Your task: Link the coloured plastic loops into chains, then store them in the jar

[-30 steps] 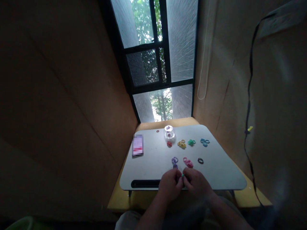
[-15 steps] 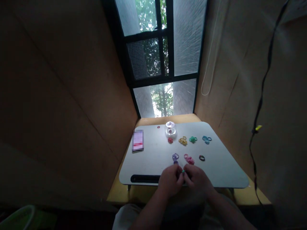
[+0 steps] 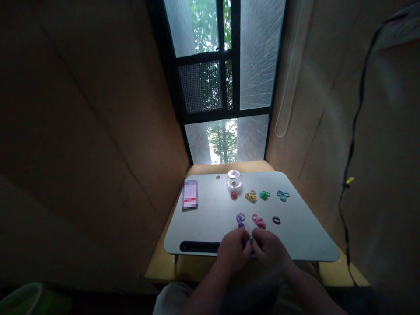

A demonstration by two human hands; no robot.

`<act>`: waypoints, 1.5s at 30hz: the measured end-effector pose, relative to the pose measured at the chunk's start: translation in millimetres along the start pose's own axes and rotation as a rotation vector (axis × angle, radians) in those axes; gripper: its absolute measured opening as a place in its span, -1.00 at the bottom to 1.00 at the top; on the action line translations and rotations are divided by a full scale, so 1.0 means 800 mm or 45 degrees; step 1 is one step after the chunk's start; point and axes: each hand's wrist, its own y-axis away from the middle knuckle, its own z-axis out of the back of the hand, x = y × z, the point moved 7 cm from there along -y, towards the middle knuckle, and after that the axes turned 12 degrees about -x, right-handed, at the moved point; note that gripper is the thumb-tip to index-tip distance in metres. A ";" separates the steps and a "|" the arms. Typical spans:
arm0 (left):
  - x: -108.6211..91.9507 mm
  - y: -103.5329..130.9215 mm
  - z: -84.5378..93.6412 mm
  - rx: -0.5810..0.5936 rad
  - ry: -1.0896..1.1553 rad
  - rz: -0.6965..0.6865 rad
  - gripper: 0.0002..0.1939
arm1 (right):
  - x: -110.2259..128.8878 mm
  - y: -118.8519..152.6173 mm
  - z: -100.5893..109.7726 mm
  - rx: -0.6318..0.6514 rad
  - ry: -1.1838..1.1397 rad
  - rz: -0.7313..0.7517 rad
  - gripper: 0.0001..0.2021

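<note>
So I've got my left hand (image 3: 234, 249) and right hand (image 3: 269, 249) together at the near edge of the white table (image 3: 210, 218), fingertips nearly closed on a tiny green piece (image 3: 251, 237) pinched between them. Can't tell what shape it is, way too small. The black slot (image 3: 200, 246) is just left of my left hand. Right past my fingers there's a purple pile (image 3: 240, 218) and a pink pile (image 3: 259, 221), with a dark band (image 3: 276, 220) off to the right. Further back, left to right: red pile (image 3: 233, 195), yellow pile (image 3: 251, 197), green pile (image 3: 264, 195), blue pile (image 3: 282, 195). The clear container (image 3: 234, 181) sits just behind the red ones, and the window (image 3: 226, 87) is beyond everything.
</note>
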 end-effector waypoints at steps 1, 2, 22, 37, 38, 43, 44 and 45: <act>0.001 0.000 0.000 -0.003 -0.005 0.000 -0.97 | 0.000 0.000 0.000 0.002 -0.001 0.000 -0.86; 0.001 0.000 0.000 -0.005 -0.010 0.000 -0.97 | 0.000 0.000 0.000 0.002 -0.001 -0.001 -0.86; 0.005 0.002 -0.001 0.017 -0.040 -0.021 -0.96 | -0.002 0.000 -0.003 -0.037 0.043 0.048 -0.86; 0.005 -0.001 -0.001 0.008 -0.009 -0.033 -0.96 | 0.000 -0.003 -0.002 -0.009 0.033 0.056 -0.85; 0.005 -0.001 -0.001 0.007 -0.005 -0.034 -0.96 | 0.001 -0.003 -0.002 -0.011 0.031 0.053 -0.85; 0.001 0.000 0.000 0.003 -0.019 -0.034 -0.98 | 0.002 0.000 0.001 -0.010 0.036 0.000 -0.84; 0.000 0.000 0.001 0.004 -0.024 -0.033 -0.97 | 0.002 0.000 0.001 -0.006 0.030 -0.002 -0.85; -0.001 0.000 0.001 0.007 -0.026 -0.033 -0.96 | 0.003 0.001 0.002 -0.001 0.023 0.000 -0.85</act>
